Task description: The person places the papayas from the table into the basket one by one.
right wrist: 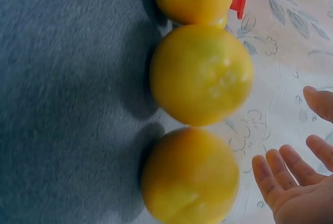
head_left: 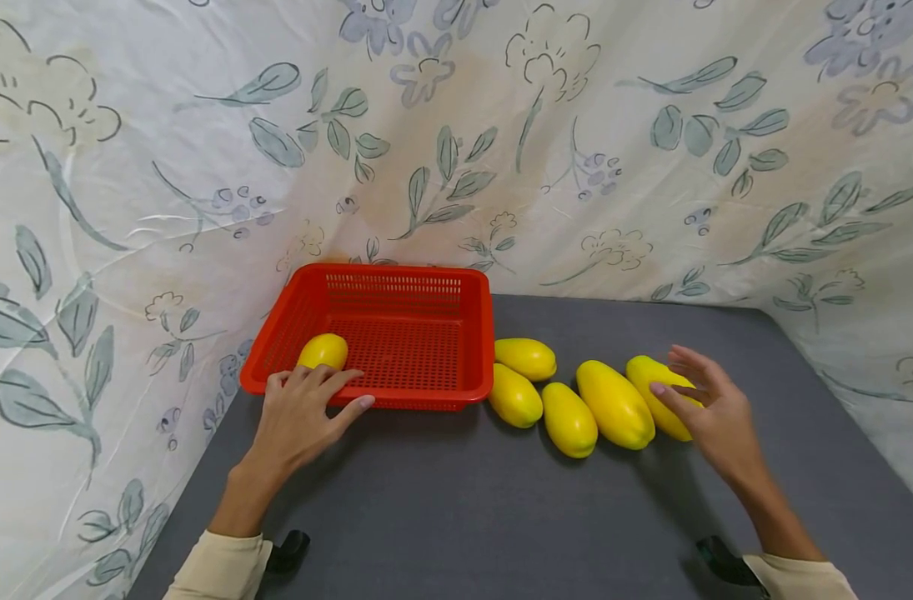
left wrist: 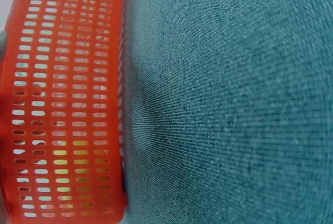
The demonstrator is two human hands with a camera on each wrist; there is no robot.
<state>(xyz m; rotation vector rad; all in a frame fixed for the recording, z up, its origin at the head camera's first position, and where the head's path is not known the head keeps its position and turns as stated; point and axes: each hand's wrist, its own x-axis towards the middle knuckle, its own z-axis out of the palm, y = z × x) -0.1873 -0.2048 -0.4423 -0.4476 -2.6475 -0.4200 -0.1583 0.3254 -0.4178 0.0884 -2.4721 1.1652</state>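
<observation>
A smooth, elongated yellow fruit [head_left: 323,352] lies in the front left corner of the red plastic basket [head_left: 399,398]. My left hand [head_left: 303,417] rests over the basket's front rim beside that fruit, fingers reaching inward and thumb stretched along the rim. Its palm side is hidden in the head view. Several more yellow fruits [head_left: 614,404] lie in a row to the right of the basket. At the row's far right end, my right hand [head_left: 714,408] hovers by the last fruit [head_left: 654,379], its fingers spread and holding nothing. The right wrist view shows a gap between the fingers and the nearest fruit [right wrist: 192,177].
The basket and fruits stand on a dark grey cloth-covered table [head_left: 501,517]. A flower-patterned curtain [head_left: 456,125] hangs behind the table and along both sides. Perforated walls form the basket's sides. The two leftmost fruits lie right up against its right side.
</observation>
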